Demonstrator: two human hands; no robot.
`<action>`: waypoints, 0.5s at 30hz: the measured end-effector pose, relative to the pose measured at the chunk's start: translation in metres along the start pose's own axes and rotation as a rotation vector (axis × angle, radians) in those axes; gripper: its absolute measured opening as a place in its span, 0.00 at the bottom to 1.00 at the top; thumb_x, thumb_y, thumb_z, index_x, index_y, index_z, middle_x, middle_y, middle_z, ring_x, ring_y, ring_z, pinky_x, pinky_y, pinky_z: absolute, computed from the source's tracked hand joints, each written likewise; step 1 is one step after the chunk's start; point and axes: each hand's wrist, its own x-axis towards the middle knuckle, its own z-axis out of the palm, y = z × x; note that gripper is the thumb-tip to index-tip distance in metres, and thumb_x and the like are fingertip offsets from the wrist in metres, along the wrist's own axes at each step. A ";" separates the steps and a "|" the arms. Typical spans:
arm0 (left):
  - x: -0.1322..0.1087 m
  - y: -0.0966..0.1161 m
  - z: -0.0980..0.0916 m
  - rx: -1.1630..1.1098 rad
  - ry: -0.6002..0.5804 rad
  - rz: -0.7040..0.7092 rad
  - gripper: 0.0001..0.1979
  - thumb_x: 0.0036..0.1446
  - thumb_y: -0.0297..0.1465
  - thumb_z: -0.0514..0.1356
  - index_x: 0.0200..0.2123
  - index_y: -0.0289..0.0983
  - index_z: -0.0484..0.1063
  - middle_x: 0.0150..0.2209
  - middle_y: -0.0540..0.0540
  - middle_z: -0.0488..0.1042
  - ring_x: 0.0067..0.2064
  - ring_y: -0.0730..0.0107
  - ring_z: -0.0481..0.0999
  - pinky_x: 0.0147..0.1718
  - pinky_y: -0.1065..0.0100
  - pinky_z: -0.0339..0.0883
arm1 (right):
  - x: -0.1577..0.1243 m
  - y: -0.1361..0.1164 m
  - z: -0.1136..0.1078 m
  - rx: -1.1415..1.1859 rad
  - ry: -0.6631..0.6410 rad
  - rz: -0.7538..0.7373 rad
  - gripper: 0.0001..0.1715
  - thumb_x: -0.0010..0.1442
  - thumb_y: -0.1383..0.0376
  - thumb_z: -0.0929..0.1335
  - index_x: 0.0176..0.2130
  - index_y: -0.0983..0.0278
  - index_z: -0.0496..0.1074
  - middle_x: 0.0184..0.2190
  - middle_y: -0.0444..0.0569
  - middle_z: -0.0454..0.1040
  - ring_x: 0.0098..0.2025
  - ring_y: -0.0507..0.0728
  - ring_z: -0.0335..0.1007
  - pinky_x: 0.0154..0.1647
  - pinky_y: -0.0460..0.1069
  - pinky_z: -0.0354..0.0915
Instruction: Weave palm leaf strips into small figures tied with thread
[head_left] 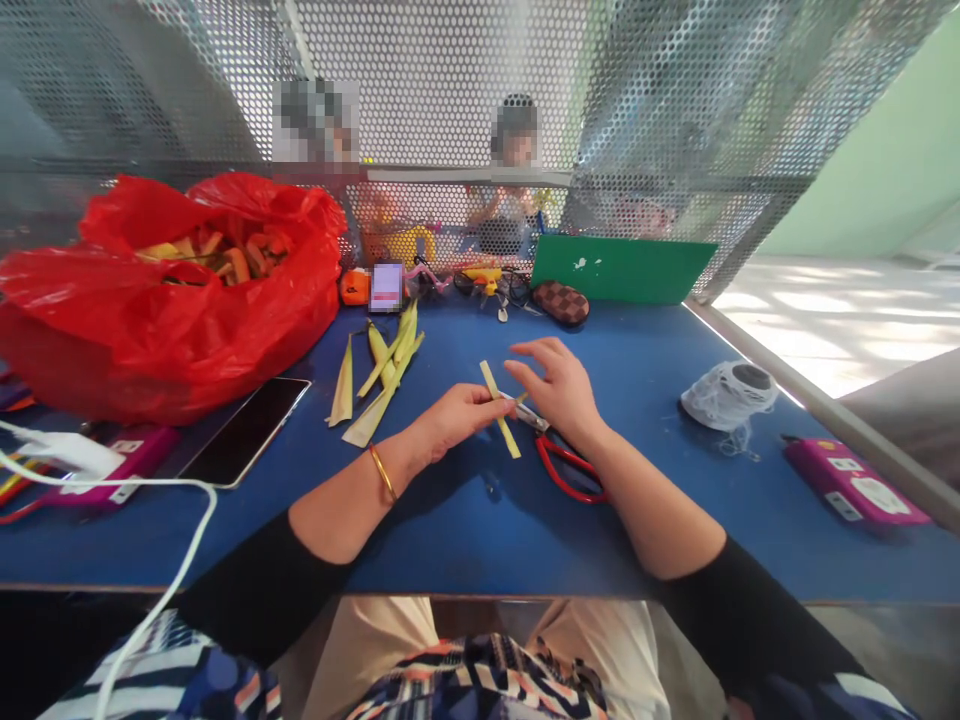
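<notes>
My left hand pinches a narrow pale-green leaf strip, which looks like corn husk, between thumb and fingers. The strip stands at a slant, its two ends showing above and below my fingertips. Just to its right is my right hand, thumb and fingers apart with nothing visible between them. Under and beside that hand lie red-handled scissors, their blades pointing toward my left fingertips. A small greenish bit shows near the blade tips. Several more leaf pieces lie loosely on the blue table to the left of my hands.
A red plastic bag of orange-brown pieces fills the back left. Nearby lie a dark phone and a white cable. White thread and a magenta box are right. A perforated screen stands behind, with people beyond.
</notes>
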 end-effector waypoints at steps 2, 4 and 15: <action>0.000 -0.001 0.002 0.022 -0.015 -0.017 0.18 0.43 0.45 0.69 0.20 0.35 0.74 0.14 0.57 0.54 0.19 0.81 0.49 0.20 0.70 0.39 | -0.004 -0.005 0.000 -0.043 -0.155 -0.053 0.06 0.56 0.61 0.70 0.29 0.60 0.77 0.32 0.46 0.78 0.36 0.55 0.71 0.57 0.59 0.57; 0.000 -0.001 0.003 0.048 -0.006 -0.030 0.20 0.43 0.45 0.68 0.16 0.36 0.69 0.13 0.57 0.54 0.18 0.81 0.49 0.20 0.70 0.39 | -0.008 -0.008 0.004 -0.007 -0.216 0.000 0.09 0.55 0.63 0.70 0.24 0.60 0.75 0.25 0.41 0.75 0.30 0.52 0.69 0.57 0.58 0.56; 0.001 -0.003 -0.002 -0.175 0.005 -0.072 0.15 0.45 0.42 0.70 0.24 0.35 0.78 0.18 0.48 0.72 0.21 0.75 0.67 0.23 0.72 0.58 | -0.007 -0.009 0.001 0.067 0.078 -0.017 0.10 0.57 0.58 0.66 0.29 0.59 0.74 0.33 0.49 0.78 0.39 0.58 0.71 0.45 0.53 0.63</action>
